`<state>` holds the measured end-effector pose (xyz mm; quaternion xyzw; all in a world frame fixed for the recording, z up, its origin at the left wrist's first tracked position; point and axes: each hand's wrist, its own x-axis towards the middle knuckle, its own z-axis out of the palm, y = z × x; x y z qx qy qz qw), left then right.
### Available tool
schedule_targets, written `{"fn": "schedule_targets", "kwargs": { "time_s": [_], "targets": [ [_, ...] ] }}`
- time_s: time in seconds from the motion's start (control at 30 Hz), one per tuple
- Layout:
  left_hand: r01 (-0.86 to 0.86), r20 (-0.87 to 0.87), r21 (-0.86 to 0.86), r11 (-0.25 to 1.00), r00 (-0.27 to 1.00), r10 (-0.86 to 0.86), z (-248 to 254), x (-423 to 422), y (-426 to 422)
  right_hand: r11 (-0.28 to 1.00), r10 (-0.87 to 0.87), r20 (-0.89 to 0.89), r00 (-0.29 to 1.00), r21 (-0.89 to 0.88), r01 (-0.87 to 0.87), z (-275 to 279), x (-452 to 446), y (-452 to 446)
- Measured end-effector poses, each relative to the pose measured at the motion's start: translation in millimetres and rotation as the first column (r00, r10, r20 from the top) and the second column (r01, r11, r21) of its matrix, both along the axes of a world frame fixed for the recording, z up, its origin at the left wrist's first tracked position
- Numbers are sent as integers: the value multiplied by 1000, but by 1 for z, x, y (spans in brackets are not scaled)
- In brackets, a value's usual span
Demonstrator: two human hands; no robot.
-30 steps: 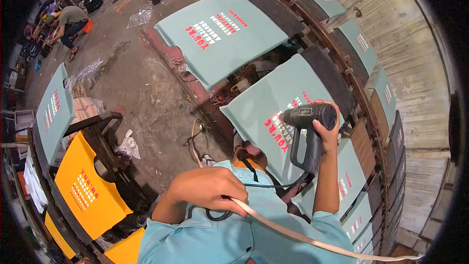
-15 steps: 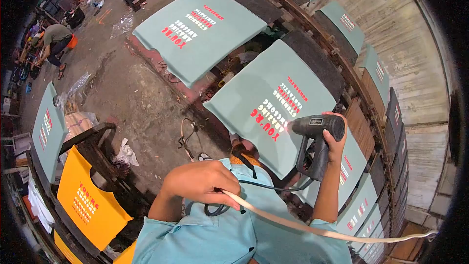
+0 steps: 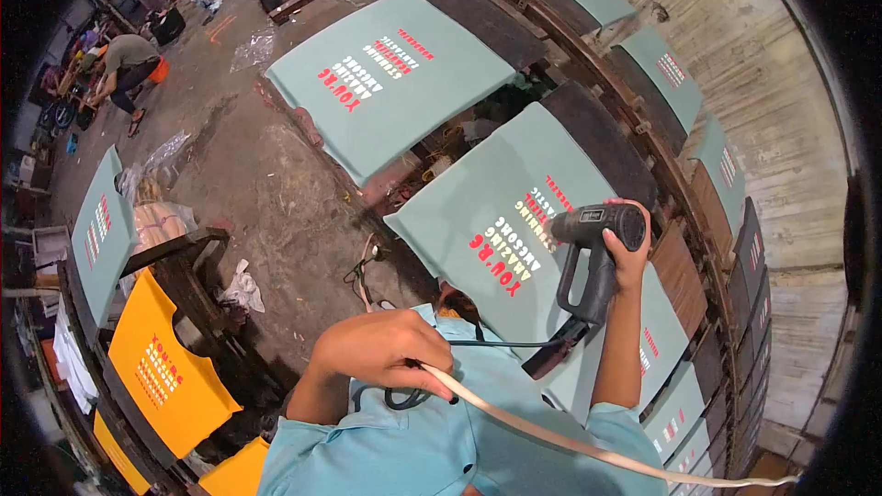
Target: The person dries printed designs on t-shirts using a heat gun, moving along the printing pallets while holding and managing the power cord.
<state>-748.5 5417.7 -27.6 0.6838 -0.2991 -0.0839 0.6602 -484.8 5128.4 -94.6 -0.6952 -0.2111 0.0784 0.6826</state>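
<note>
My right hand (image 3: 629, 253) is closed around a black heat gun (image 3: 588, 262). The nozzle points left, over the red and white lettering on a grey-green printed fabric panel (image 3: 469, 193); a gap to the cloth cannot be judged. In front of my chest, my left hand (image 3: 386, 354) grips a cream cable (image 3: 551, 445) that runs off to the lower right. A black cord (image 3: 496, 343) stretches from near this hand toward the heat gun's handle, and a dark loop hangs below the fingers.
Another grey-green panel (image 3: 386, 73) lies beyond, on the same dark rack. More panels line the rail (image 3: 643, 119) at right. Yellow panels (image 3: 165, 367) are on a rack at left. A person (image 3: 129, 64) bends down at the far left. A white cloth (image 3: 243, 287) lies on the floor.
The heat gun's nozzle has shifted along the print, from the larger red and white lines toward the smaller ones. My left hand still grips the cable. The whole view has tilted slightly.
</note>
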Motion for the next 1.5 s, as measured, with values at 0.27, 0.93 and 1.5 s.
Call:
{"fn": "schedule_targets", "kwargs": {
  "time_s": [0.27, 0.93, 1.5],
  "targets": [
    [-50, -48, -15, 999, 998, 49, -3, -8, -3, 989, 138, -22, 990, 58, -137, 6, 19, 56],
    [105, 2, 50, 993, 994, -105, -16, -8, 39, 936, -289, 238, 927, -133, 326, 10, -28, -49],
    [-147, -82, 168, 975, 983, 163, -15, 47, 199, 930, 316, 133, 939, 154, -334, 8, 9, 305]
  ]
}}
